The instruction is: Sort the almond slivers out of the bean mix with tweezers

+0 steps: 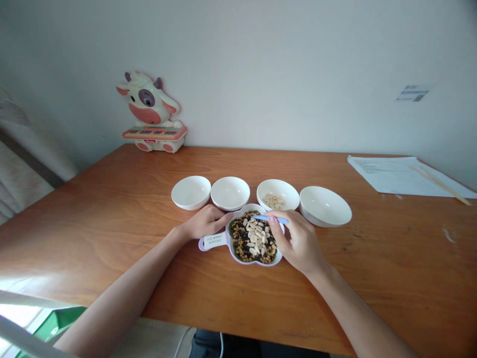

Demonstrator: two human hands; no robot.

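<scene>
A lilac flower-shaped dish (234,253) full of mixed beans and pale seeds sits on the wooden table (112,219) in front of me. My left hand (205,221) is closed on the dish's left rim, beside its labelled handle (213,240). My right hand (298,239) pinches blue tweezers (269,218), their tip over the pale seeds at the top of the dish. Behind the dish stand several white bowls in a row; the third bowl (278,194) holds a few pale seeds, and the others look bare.
A cow-shaped toy keyboard (151,117) leans against the wall at the table's back left. Papers (398,175) with a pair of chopsticks (439,185) lie at the back right. A green object shows below the table's near left edge.
</scene>
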